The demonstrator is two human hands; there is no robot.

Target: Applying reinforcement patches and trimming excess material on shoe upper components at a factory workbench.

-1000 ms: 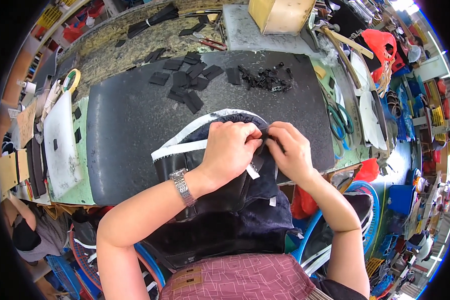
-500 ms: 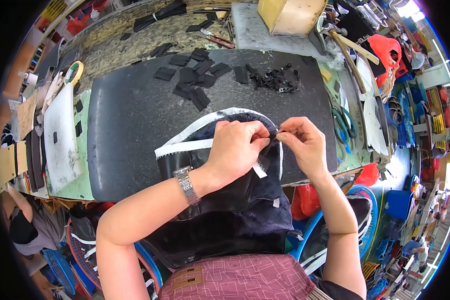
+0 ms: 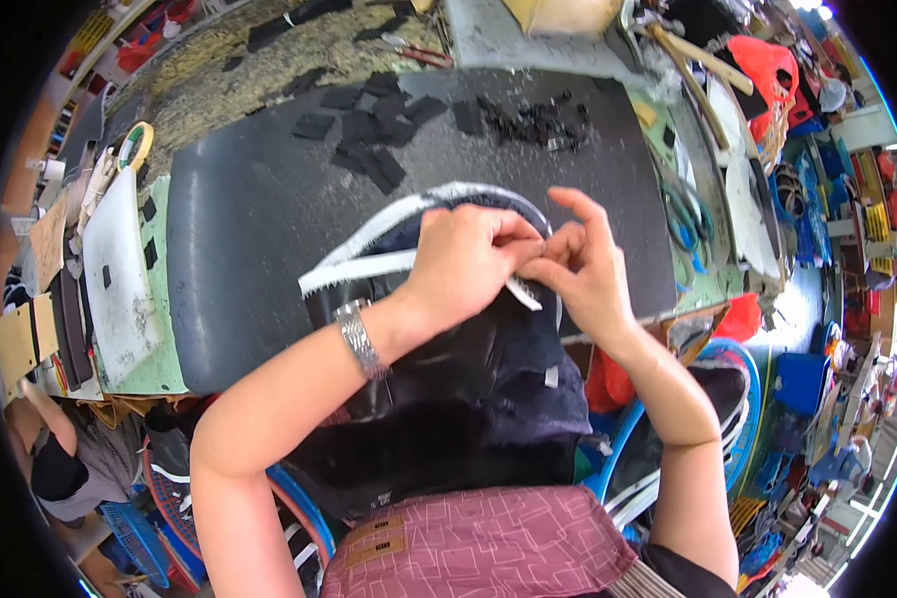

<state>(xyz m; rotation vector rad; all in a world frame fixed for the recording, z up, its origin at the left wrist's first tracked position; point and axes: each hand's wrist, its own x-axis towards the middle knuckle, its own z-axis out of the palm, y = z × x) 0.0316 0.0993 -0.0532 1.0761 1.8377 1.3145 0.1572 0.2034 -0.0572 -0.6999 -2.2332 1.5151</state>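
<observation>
A black leather piece with dark fur lining (image 3: 538, 404) lies over the table's near edge and hangs onto my lap. A white strip (image 3: 359, 267) runs along its upper part, and a short white end (image 3: 524, 295) sticks out below my fingers. My left hand (image 3: 468, 254), with a metal watch on the wrist, pinches the piece near its upper right edge. My right hand (image 3: 580, 269) is closed against the left fingertips, thumb bent in and one finger raised. Whatever lies between the right fingertips is hidden.
Several black fabric patches (image 3: 364, 128) and a pile of small black hardware pieces (image 3: 543, 122) lie on the black mat (image 3: 239, 239). Scissors (image 3: 686, 214) and a hammer (image 3: 703, 65) lie at the right. A tape roll (image 3: 137, 147) stands left. Someone sits at lower left.
My right hand has come left, its fingertips now meeting the left hand's, with one finger lifted. The left hand keeps its pinch. The whole view has shifted slightly.
</observation>
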